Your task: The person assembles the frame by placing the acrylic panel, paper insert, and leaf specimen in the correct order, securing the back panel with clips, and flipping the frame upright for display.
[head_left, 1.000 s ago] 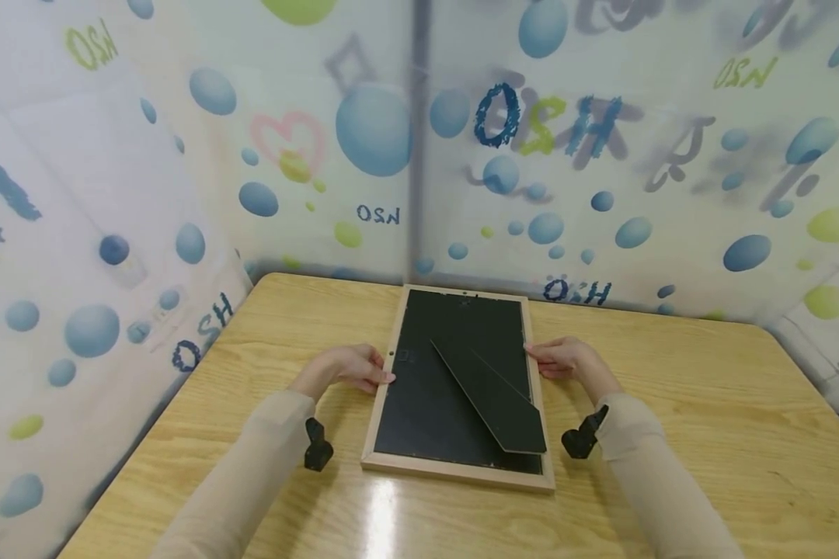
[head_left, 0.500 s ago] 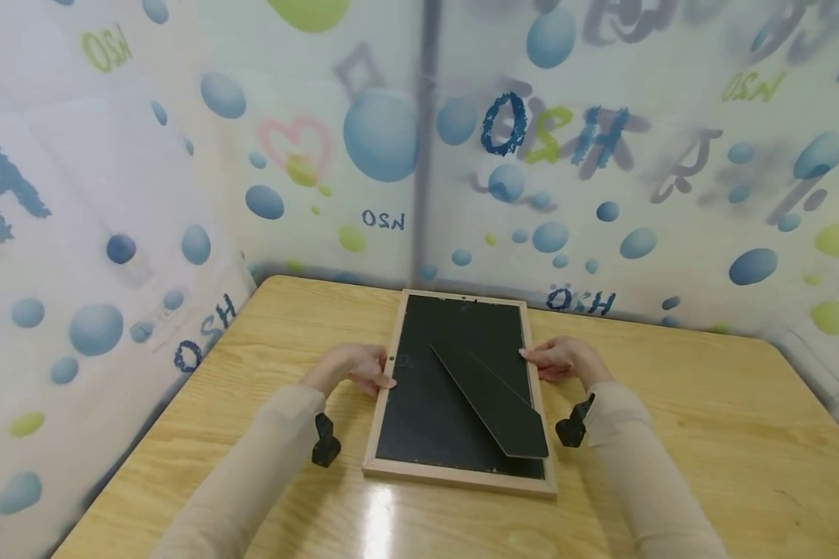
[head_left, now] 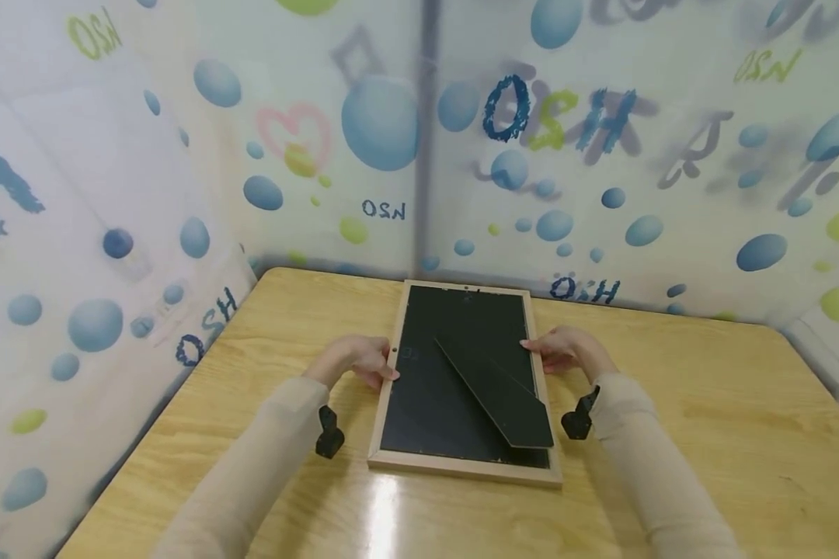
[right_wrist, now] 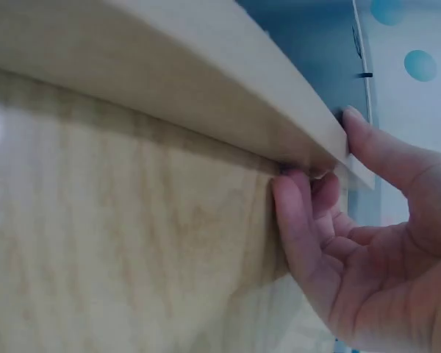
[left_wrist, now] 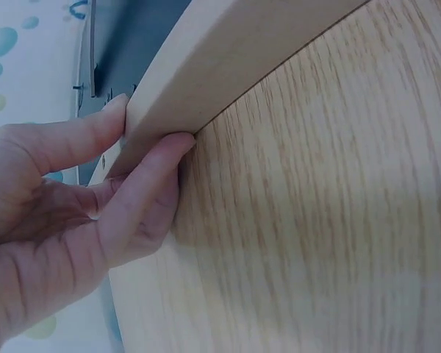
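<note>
A picture frame (head_left: 461, 468) with a pale wooden border lies face down on the table. Its black backing (head_left: 426, 415) faces up, and a black easel stand (head_left: 496, 396) slants across it toward the lower right corner. On the left side rail my left hand (head_left: 368, 361) grips the frame, thumb on top. Opposite, my right hand (head_left: 565, 349) holds the right rail the same way. In the left wrist view the left hand (left_wrist: 66, 198) has its fingertips at the rail's lower edge. The right wrist view shows the right hand's (right_wrist: 382, 243) fingers low against the rail.
The light wood-grain table (head_left: 671, 404) extends to both sides of the frame. Behind it and at the left hang pale curtains (head_left: 308, 93) printed with blue and green bubbles and lettering. A black wrist mount (head_left: 329, 433) sits below the left wrist, another (head_left: 577, 419) below the right.
</note>
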Tool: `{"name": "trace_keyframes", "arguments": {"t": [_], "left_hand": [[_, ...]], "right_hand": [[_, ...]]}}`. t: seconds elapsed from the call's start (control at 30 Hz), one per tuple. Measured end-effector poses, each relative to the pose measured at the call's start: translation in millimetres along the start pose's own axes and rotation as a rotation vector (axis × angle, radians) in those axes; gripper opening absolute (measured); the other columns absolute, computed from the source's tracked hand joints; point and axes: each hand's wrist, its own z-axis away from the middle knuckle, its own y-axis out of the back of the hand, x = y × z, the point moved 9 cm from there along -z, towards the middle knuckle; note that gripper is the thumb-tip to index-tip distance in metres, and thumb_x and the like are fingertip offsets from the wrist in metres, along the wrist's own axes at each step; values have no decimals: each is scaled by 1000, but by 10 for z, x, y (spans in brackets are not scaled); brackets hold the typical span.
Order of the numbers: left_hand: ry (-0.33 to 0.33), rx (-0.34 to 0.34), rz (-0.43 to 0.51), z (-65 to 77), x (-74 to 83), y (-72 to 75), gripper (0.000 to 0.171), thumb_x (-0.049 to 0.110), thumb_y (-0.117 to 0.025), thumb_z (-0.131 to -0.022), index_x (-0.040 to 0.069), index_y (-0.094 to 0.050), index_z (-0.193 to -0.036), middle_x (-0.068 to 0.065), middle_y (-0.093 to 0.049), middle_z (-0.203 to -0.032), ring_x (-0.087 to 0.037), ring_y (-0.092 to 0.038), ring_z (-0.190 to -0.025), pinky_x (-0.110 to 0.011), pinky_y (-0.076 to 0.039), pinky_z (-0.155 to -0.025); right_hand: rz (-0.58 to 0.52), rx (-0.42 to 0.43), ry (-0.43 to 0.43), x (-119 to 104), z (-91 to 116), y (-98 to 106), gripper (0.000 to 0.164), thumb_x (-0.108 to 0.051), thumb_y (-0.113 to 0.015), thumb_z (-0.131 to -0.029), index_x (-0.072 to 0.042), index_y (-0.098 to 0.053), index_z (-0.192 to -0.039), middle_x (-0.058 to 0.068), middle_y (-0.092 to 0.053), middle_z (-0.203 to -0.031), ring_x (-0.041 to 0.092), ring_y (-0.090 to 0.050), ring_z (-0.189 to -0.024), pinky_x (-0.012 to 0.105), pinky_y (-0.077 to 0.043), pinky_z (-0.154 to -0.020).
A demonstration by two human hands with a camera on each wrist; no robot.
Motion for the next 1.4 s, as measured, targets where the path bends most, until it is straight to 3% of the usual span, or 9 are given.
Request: {"name": "trace_keyframes", "arguments": {"t": [0.17, 0.3, 0.43, 0.6, 0.7, 0.8, 1.03, 1.23, 1.4], "left_hand": [[-1, 17, -74, 6, 53, 27, 30, 13, -58, -90, -5, -52, -113, -16, -60, -107, -12, -60, -81, -24, -54, -76], [9, 40, -119, 19, 34, 29, 26, 15, -60, -88, -5, -56, -106, -10, -60, -94, -9, -55, -68, -19, -50, -65], [3, 35, -111, 31, -6, 12, 21, 14, -59, -88, -4, -58, -98, -5, -58, -82, -8, -50, -61, -17, -45, -58], [4, 35, -70, 30, -46, 6, 19, 13, -60, -88, -4, -58, -97, -7, -59, -85, -8, -52, -63, -17, -47, -59], [-1, 38, -54, 19, -49, -1, 19, 12, -60, -88, -4, -58, -98, -9, -61, -90, -9, -54, -66, -18, -50, -62], [-2, 39, -19, 13, -47, -12, 20, 12, -60, -87, -4, -58, -99, -10, -61, -94, -10, -55, -70, -19, -51, -66], [18, 60, 25, 22, -88, -12, 28, 12, -62, -86, -4, -52, -106, -12, -58, -100, -13, -57, -77, -25, -55, -76], [21, 61, -13, 33, -76, 3, 22, 14, -62, -86, -3, -58, -101, -9, -62, -94, -11, -56, -73, -23, -55, -72], [34, 62, -29, 43, -61, -12, 17, 13, -62, -86, -2, -60, -95, -6, -61, -85, -9, -54, -67, -20, -54, -68]], "right_hand": [[-30, 44, 65, -5, 38, 45, 74, -44, -52, -90, 5, -26, -139, 21, -41, -130, 18, -58, -94, 25, -54, -79], [-65, 42, 96, 23, 78, 3, 81, -47, -52, -89, 8, -19, -140, 27, -34, -137, 32, -52, -114, 33, -52, -89], [-57, 99, 147, -37, 96, 17, 75, -44, -49, -91, 9, -23, -137, 27, -43, -125, 30, -54, -103, 33, -53, -85], [103, 339, 313, -342, 134, 232, 59, -35, -50, -93, 7, -35, -131, 29, -46, -117, 34, -51, -99, 40, -49, -79], [251, 390, 464, -614, 160, 276, 53, -29, -51, -93, 7, -39, -130, 32, -42, -126, 43, -44, -113, 51, -45, -89], [382, 350, 574, -837, 158, 230, 51, -24, -52, -93, 9, -39, -130, 34, -39, -130, 46, -39, -119, 56, -41, -94], [572, 201, 664, -1057, 46, 98, 57, -24, -54, -92, 6, -33, -136, 33, -32, -137, 49, -30, -125, 62, -33, -99], [596, 80, 753, -1114, -96, 11, 62, -24, -55, -92, 4, -27, -140, 31, -23, -143, 49, -20, -131, 63, -24, -105], [570, -4, 731, -1070, -286, -35, 67, -28, -54, -92, -1, -20, -144, 29, -13, -147, 48, -13, -134, 64, -19, -107]]}}
